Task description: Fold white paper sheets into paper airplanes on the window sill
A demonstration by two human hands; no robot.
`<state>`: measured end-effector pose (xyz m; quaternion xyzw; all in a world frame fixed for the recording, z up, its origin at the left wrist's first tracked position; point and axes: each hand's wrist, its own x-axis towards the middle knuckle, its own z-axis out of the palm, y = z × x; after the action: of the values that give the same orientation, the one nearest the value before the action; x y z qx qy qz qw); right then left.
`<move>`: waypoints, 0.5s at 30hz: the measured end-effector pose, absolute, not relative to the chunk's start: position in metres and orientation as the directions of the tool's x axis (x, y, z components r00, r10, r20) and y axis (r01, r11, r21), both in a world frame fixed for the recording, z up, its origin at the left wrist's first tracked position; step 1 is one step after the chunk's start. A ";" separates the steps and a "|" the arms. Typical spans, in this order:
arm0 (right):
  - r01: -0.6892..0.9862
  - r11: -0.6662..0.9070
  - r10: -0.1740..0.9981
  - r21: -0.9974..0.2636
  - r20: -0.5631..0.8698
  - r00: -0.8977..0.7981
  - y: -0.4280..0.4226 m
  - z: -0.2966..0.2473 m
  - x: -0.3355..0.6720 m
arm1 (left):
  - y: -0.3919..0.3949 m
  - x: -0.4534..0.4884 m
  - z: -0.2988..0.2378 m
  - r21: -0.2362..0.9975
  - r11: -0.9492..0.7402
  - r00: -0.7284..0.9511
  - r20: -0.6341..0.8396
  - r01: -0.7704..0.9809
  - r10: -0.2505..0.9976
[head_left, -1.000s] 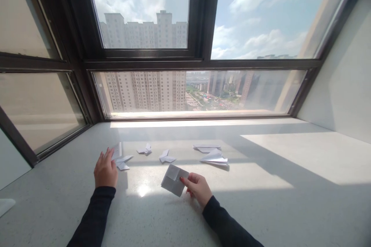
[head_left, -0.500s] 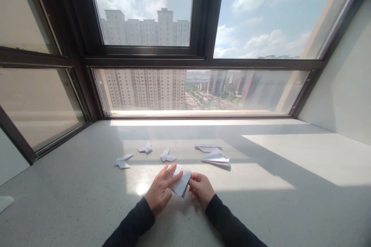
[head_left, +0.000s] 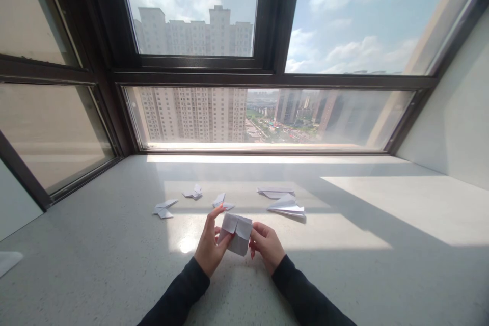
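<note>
A small folded sheet of white paper (head_left: 239, 234) is held between my two hands, tilted up off the sill, with a flap and a centre slit showing on its upper half. My left hand (head_left: 211, 242) grips its left side, thumb across the front and index finger raised above the top edge. At the right edge, the thumb and fingers of my right hand (head_left: 267, 245) pinch the paper. Just beyond my left fingertips lies a small folded paper piece (head_left: 222, 202), partly covered by them.
Two more small folded pieces, one at the left (head_left: 163, 210) and one farther back (head_left: 193, 193), lie on the pale speckled sill (head_left: 344, 285). A paper plane (head_left: 286, 206) and a long folded paper (head_left: 275, 192) rest back right. A white object (head_left: 9, 262) sits at the left edge. Windows stand behind.
The folded paper has tipped up toward me, showing its slit flap. My left hand has shifted from lying over the paper to gripping its left side. My right hand keeps its pinch.
</note>
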<state>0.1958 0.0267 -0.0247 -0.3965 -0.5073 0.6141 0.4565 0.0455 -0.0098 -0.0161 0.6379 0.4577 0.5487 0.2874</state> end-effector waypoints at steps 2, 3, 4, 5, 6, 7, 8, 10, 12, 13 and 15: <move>-0.169 -0.080 0.965 -0.982 -0.034 -0.260 0.027 -0.024 0.196 | -0.010 0.047 -0.015 0.894 -0.384 -0.024 0.400 0.229 0.916; -0.153 -0.078 0.965 -0.985 -0.036 -0.261 0.027 -0.024 0.196 | -0.010 0.047 -0.015 0.901 -0.375 -0.032 0.390 0.219 0.920; -0.122 -0.067 0.963 -0.990 -0.033 -0.267 0.026 -0.023 0.195 | -0.010 0.047 -0.014 0.904 -0.370 -0.040 0.386 0.212 0.921; -0.082 -0.044 0.961 -0.996 -0.020 -0.277 0.026 -0.023 0.195 | -0.010 0.047 -0.014 0.906 -0.370 -0.042 0.386 0.207 0.922; -0.040 -0.009 0.958 -0.999 0.003 -0.288 0.026 -0.023 0.195 | -0.011 0.047 -0.014 0.906 -0.373 -0.036 0.387 0.200 0.921; 0.002 0.036 0.956 -0.999 0.034 -0.293 0.026 -0.023 0.196 | -0.012 0.047 -0.013 0.907 -0.376 -0.020 0.386 0.188 0.922; 0.042 0.087 0.954 -0.995 0.071 -0.290 0.025 -0.022 0.196 | -0.012 0.047 -0.013 0.910 -0.379 0.003 0.384 0.171 0.923; 0.117 0.186 0.951 -0.976 0.149 -0.269 0.024 -0.020 0.199 | -0.013 0.046 -0.013 0.917 -0.384 0.049 0.381 0.110 0.923; 0.195 0.266 0.943 -0.944 0.214 -0.255 0.023 -0.017 0.201 | -0.014 0.046 -0.013 0.929 -0.368 0.065 0.365 0.031 0.929; 0.230 0.301 0.935 -0.926 0.239 -0.261 0.022 -0.016 0.202 | -0.014 0.045 -0.013 0.937 -0.350 0.062 0.349 0.003 0.935; 0.286 0.367 0.914 -0.885 0.287 -0.285 0.020 -0.013 0.203 | -0.014 0.045 -0.011 0.948 -0.319 0.049 0.319 -0.003 0.947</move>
<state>0.2030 0.0205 -0.0135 -0.4223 -0.7104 0.3715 0.4230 0.0447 -0.0137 -0.0114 0.5875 0.4016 0.5607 0.4233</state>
